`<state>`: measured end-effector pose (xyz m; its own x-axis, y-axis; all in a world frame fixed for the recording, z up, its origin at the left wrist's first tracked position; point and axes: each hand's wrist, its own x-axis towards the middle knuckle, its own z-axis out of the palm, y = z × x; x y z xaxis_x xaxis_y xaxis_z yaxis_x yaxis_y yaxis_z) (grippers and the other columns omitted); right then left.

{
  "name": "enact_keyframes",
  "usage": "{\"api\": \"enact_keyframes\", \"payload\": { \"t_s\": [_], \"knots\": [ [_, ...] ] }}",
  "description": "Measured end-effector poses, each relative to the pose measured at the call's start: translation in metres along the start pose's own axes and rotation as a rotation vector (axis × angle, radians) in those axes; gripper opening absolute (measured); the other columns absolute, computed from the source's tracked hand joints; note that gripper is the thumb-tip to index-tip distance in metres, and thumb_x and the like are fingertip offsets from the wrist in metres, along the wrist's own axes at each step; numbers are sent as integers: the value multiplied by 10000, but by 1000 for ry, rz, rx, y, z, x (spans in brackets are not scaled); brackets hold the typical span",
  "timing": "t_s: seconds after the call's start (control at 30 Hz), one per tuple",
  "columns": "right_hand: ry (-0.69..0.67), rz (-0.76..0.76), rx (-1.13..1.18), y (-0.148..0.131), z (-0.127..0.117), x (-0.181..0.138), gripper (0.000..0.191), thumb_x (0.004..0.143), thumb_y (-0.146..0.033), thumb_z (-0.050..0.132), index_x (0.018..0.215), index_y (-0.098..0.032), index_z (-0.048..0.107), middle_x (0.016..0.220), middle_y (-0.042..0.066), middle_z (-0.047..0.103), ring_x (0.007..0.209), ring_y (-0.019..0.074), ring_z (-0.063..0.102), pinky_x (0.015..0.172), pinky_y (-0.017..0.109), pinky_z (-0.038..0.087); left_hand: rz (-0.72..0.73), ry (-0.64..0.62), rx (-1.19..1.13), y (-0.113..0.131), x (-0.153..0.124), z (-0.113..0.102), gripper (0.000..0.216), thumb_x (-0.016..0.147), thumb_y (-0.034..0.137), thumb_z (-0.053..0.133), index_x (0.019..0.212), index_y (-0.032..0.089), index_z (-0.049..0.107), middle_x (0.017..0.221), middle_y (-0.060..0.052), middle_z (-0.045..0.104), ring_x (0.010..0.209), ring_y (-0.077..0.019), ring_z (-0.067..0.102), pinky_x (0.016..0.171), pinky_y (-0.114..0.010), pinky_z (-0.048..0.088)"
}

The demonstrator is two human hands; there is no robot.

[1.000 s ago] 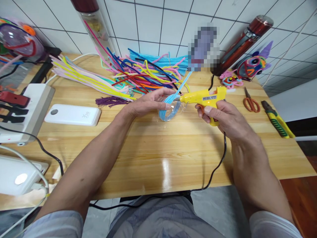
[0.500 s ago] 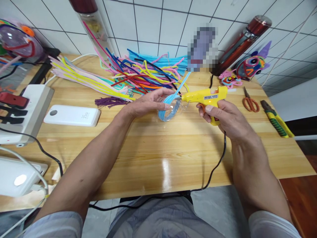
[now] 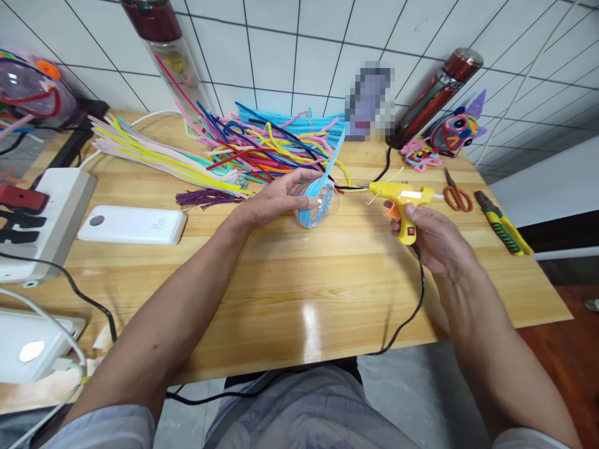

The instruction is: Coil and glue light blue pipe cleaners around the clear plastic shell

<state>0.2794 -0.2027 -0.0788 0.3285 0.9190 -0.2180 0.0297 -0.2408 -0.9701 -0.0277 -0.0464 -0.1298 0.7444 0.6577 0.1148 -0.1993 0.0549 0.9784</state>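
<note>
My left hand (image 3: 286, 198) is closed around a clear plastic ring-shaped piece (image 3: 331, 209) with light blue pipe cleaners (image 3: 306, 215) wound along it. A loose light blue end rises from the piece toward the back wall. My right hand (image 3: 430, 234) grips a yellow glue gun (image 3: 405, 194) by its handle, nozzle pointing left, apart from the plastic piece. A clear glue stick shows at the gun's rear. Its black cord runs down over the table's front edge.
Loose coloured pipe cleaners (image 3: 276, 146) pile up behind my left hand, near a purple bundle (image 3: 206, 198). Scissors (image 3: 457, 194) and pliers (image 3: 500, 224) lie at right. A white power bank (image 3: 133, 224) and a power strip (image 3: 58, 218) are at left. A dark red flask (image 3: 440, 93) stands behind.
The glue gun has moved right in my right hand, its nozzle now away from the blue-wound plastic piece. My left hand still holds that piece. The view has shifted slightly.
</note>
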Motion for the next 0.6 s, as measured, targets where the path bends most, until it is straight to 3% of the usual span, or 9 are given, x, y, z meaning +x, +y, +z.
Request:
{"api": "enact_keyframes", "payload": {
  "t_s": [0.13, 0.27, 0.37, 0.5, 0.57, 0.6],
  "knots": [
    [20, 92, -42, 22, -16, -4, 577, 540, -680, 1072, 740, -226, 777, 702, 30, 722, 591, 157, 589, 524, 297, 473, 16, 7, 28, 0, 1, 1, 750, 754, 495, 1013, 1376, 220, 699, 1495, -126, 739, 1451, -349, 663, 1226, -456, 512],
    [22, 90, -49, 34, -21, -9, 615, 525, -595, 1092, 932, -215, 833, 835, 56, 817, 660, 180, 680, 590, 309, 528, 35, 4, 69, 1, 1, 3, 742, 765, 506, 1002, 1373, 214, 693, 1486, -129, 734, 1438, -349, 663, 1214, -456, 510],
    [33, 91, -195, 36, -32, -17, 591, 575, -546, 1070, 997, -224, 808, 835, 45, 816, 680, 207, 703, 611, 331, 543, 37, 3, 111, 3, 0, 5, 737, 788, 512, 985, 1386, 214, 676, 1473, -133, 736, 1430, -347, 665, 1212, -465, 504],
    [281, -168, -627, 24, -40, -31, 407, 717, -517, 1017, 944, -264, 793, 787, 28, 732, 686, 212, 614, 586, 331, 473, 25, 8, 180, 7, 0, 10, 755, 789, 511, 976, 1404, 207, 662, 1513, -142, 705, 1461, -361, 640, 1240, -488, 476],
    [348, -349, -684, 11, -27, -33, 350, 793, -502, 972, 1009, -275, 816, 878, 37, 718, 753, 215, 608, 658, 352, 506, 18, 5, 211, 9, -1, 11, 763, 787, 511, 973, 1412, 205, 659, 1517, -144, 698, 1456, -365, 638, 1242, -496, 473],
    [310, -419, -633, 3, -15, -31, 322, 843, -489, 932, 1064, -282, 823, 916, 36, 719, 792, 216, 621, 706, 361, 526, 15, 3, 222, 10, -1, 12, 764, 787, 509, 970, 1414, 204, 658, 1512, -144, 700, 1445, -365, 643, 1236, -499, 478]
  ]
}}
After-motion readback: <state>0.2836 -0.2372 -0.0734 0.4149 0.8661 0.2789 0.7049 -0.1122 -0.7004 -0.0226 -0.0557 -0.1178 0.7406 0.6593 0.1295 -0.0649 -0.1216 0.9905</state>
